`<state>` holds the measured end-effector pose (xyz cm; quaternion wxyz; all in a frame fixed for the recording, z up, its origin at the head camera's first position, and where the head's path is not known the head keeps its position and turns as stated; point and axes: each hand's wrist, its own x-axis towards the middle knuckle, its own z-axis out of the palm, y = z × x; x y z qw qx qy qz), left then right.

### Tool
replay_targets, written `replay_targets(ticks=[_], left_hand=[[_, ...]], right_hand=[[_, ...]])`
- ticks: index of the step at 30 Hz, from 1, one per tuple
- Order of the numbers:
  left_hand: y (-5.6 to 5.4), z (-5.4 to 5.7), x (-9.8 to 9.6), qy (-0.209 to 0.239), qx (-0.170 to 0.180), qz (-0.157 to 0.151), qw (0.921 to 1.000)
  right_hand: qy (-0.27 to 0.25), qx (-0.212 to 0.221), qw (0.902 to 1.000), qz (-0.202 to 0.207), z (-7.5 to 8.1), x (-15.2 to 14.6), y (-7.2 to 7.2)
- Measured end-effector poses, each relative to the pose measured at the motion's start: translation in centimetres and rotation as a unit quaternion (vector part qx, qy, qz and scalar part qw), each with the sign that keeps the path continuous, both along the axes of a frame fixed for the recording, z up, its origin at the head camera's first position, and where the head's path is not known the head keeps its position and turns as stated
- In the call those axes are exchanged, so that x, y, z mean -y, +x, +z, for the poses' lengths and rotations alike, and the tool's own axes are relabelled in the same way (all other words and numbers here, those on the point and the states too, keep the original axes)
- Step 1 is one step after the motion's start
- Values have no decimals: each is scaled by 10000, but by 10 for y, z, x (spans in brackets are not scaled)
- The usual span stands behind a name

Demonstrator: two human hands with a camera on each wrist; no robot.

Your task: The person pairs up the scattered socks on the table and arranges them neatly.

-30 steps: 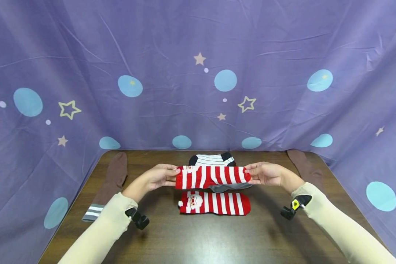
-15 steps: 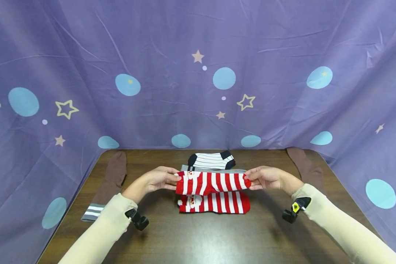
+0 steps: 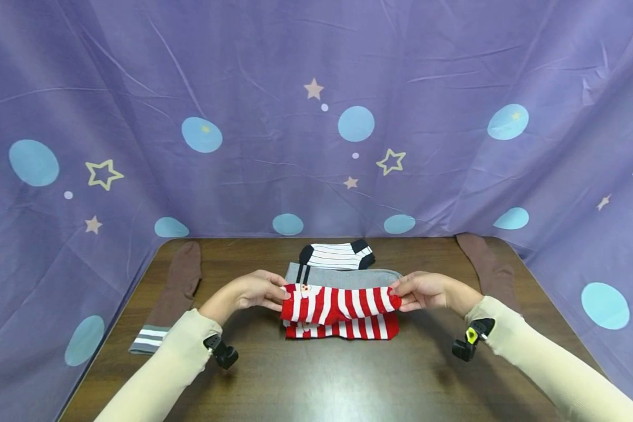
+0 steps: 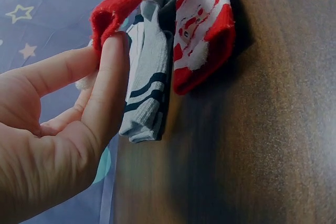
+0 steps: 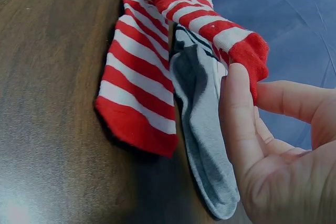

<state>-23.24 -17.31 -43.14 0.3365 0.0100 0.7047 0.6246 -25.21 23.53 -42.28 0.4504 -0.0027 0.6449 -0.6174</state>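
Sock (image 3: 337, 305) held crosswise, toe (image 3: 395, 300) rightward; left hand (image 3: 257, 291) pinching cuff (image 3: 287, 310), right hand (image 3: 424, 291) pinching toe

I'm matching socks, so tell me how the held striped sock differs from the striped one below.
The held sock is raised between the left hand and right hand; the lower sock lies on the table. The held sock bends; the lower sock is flatter. Both have red and white stripes and a Santa face.

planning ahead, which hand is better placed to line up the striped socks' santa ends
Likely the left hand: it pinches the held sock by its Santa end; the right hand pinches the toe.
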Motion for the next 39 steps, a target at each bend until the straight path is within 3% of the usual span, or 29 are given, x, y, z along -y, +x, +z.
replay_targets(ticks=[13,26,39], left_hand=[[2,-11,-5,-336,101,-114,9993],[7,-16,-11,-692,-59,-53,9976],[10,-21,-13,-837,-220,32,9962]], right_hand=[[46,97,9999,87,-8,2,6],[11,95,9999,47,-24,3,11],[342,-109,9993,-97,-26,5,16]])
